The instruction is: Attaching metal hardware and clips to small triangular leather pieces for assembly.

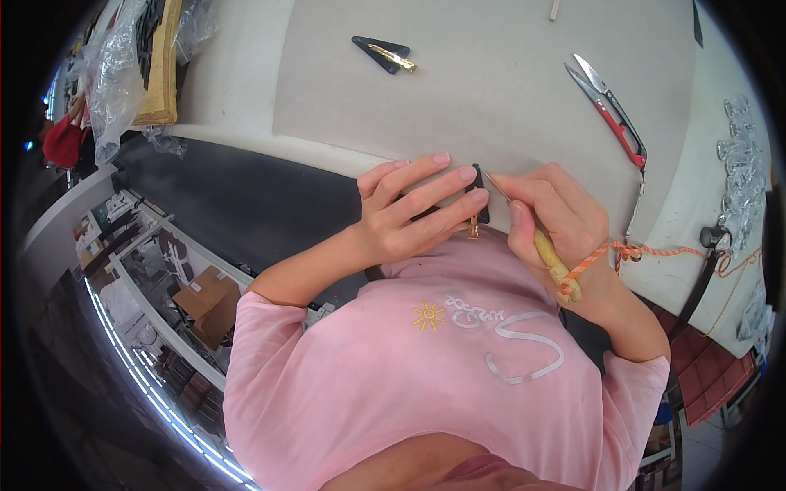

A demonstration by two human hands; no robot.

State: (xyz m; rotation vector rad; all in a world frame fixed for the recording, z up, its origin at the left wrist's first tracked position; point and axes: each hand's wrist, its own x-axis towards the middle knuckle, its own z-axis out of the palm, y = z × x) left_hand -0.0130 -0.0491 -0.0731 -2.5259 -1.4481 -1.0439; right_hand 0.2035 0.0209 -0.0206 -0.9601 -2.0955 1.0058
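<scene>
My left hand (417, 200) has its fingers stretched over a black triangular hair clip (481, 214) with a gold metal clip part, steadying it at the near edge of the table. Its thumb is out of sight below. My right hand (565, 209) is wrapped round the yellowish wooden handle of an awl (550, 258). The thin metal shaft points up and left, its tip close beside the upper end of the hair clip; whether it touches cannot be made out. An orange and white cord (655, 250) runs from the handle's end toward the right.
Farther off on the grey mat (491, 90) lies a second black triangular clip (385, 55) with gold metal. Red-handled thread snips (610, 114) lie open at the right. Clear plastic with metal rings (741, 172) is at the right edge. A yellow-edged box (160, 74) stands far left.
</scene>
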